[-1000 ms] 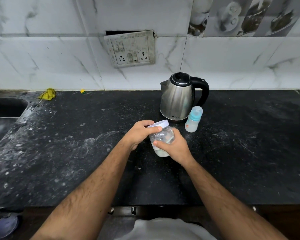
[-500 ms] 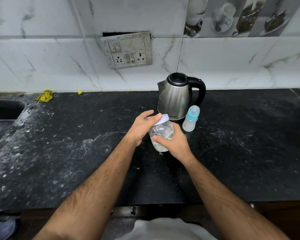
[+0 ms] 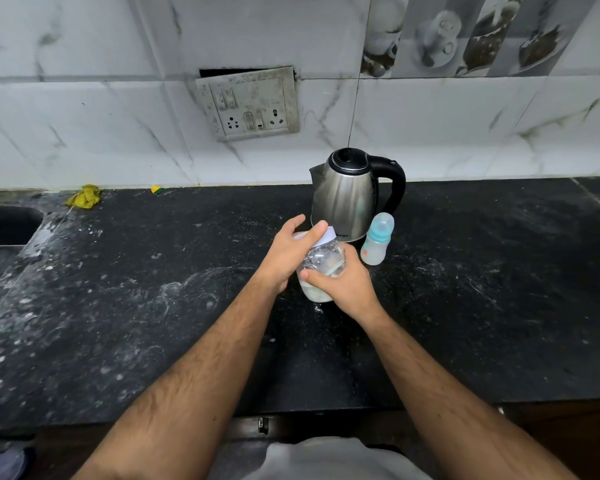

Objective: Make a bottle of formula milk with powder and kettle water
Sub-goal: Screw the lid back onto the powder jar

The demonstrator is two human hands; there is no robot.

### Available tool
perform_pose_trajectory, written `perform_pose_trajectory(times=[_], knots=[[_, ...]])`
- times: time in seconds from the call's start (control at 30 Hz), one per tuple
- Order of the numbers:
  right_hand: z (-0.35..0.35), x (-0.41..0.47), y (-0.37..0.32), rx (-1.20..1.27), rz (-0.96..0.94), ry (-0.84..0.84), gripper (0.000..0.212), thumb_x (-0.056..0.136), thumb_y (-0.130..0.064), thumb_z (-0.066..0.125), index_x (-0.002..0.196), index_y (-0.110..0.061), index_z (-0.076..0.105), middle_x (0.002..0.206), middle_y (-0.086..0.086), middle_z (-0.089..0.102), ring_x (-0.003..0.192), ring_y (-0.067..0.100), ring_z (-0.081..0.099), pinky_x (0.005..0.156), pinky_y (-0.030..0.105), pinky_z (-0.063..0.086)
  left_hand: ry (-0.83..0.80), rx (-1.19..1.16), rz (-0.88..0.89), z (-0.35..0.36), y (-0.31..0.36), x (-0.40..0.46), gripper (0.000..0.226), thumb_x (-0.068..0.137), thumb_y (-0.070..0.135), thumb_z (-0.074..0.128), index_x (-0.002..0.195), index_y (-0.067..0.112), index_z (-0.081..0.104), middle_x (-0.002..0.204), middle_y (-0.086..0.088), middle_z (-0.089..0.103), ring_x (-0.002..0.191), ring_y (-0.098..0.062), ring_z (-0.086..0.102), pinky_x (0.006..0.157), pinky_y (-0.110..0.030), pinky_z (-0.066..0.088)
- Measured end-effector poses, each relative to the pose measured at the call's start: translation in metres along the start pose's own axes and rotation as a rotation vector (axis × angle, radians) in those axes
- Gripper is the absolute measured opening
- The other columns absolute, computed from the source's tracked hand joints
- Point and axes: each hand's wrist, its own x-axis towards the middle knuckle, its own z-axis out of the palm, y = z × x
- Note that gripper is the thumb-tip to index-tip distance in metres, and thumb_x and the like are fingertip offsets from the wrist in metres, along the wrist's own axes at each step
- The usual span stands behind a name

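The light on my counter is dim, cool and even, with only faint shadows under my forearms. A soft sheen runs down the kettle, and the wall tiles look pale grey. Wide-angle bending curves the counter's edge and the tile lines toward the corners. Focus is fairly sharp at centre, softer at the margins.

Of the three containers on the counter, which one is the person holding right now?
The clear jar with the white lid. Both hands grip it; the kettle and baby bottle stand untouched behind it.
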Motion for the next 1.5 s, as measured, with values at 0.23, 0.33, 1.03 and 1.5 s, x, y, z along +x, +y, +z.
perform_pose_trajectory(times=[0.23,0.33,1.03,1.5], knots=[[-0.012,-0.003,-0.005,0.024,-0.004,0.004,0.075,0.064,-0.040,0.088,0.129,-0.023,0.053,0.111,-0.015,0.065,0.102,-0.002,0.062,0.090,0.024,0.051,-0.031,-0.021,0.066,-0.006,0.002,0.000,0.088,0.074,0.034,0.082,0.146,0.015,0.036,0.117,-0.005,0.069,0.106,-0.017,0.069,0.096,-0.036,0.054],[-0.012,-0.006,-0.008,-0.059,-0.032,0.040,0.080,0.062,-0.042,0.089,0.130,-0.024,0.051,0.108,-0.018,0.061,0.100,0.000,0.060,0.086,0.021,0.050,-0.054,-0.019,0.051,0.000,0.003,0.002,0.080,0.080,0.033,0.078,0.147,0.016,0.037,0.117,-0.005,0.069,0.106,-0.018,0.069,0.098,-0.038,0.053],[-0.017,0.017,0.010,0.043,-0.027,-0.187,0.100,0.048,-0.058,0.094,0.132,-0.029,0.050,0.117,-0.002,0.070,0.108,0.016,0.069,0.093,0.044,0.056,-0.056,0.027,0.170,0.015,0.022,-0.006,0.046,0.067,0.026,0.079,0.110,0.019,0.063,0.091,-0.006,0.070,0.077,-0.014,0.070,0.075,-0.032,0.059],[-0.014,0.001,0.017,0.146,-0.051,-0.290,0.074,0.068,-0.015,0.089,0.131,-0.013,0.051,0.119,0.007,0.069,0.112,0.022,0.067,0.101,0.049,0.052,-0.046,0.008,0.083,0.003,-0.007,-0.011,0.060,0.082,0.045,0.072,0.133,0.026,0.046,0.116,-0.003,0.066,0.103,-0.016,0.068,0.090,-0.035,0.055]])
